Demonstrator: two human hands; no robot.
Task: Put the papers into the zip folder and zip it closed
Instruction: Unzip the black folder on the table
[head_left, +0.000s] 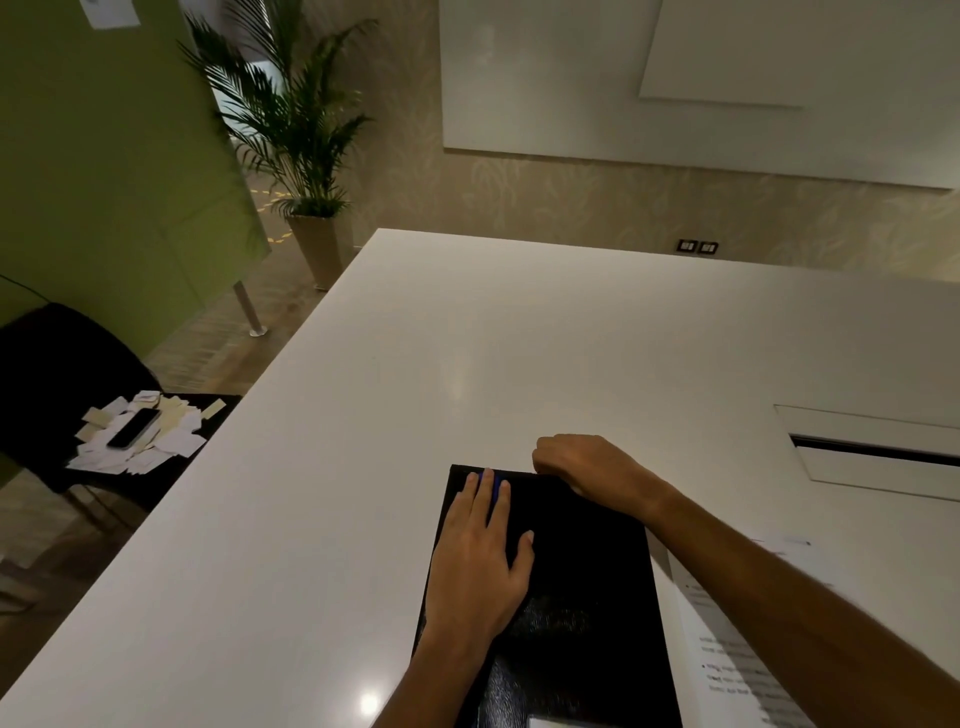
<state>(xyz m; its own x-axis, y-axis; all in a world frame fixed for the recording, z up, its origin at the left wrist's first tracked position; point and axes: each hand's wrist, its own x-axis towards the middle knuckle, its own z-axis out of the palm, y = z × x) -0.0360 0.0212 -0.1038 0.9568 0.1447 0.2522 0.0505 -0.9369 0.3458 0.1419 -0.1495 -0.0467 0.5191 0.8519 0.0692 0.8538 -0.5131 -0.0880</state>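
A black zip folder (582, 597) lies flat on the white table (467, 364), near its front edge. My left hand (480, 561) rests flat on the folder's left half, fingers apart and pointing at its far edge, where a small blue mark (493, 480) shows between the fingertips. My right hand (587, 467) is curled at the folder's far right corner, fingers closed at the edge; what it pinches is hidden. Printed papers (737, 649) lie to the right of the folder, partly under my right forearm.
A recessed panel with a slot (872, 452) sits in the table at the right. Left of the table, a black chair (62, 384) holds scattered paper slips and a phone (134, 427). A potted palm (306, 156) stands beyond the table's far left corner.
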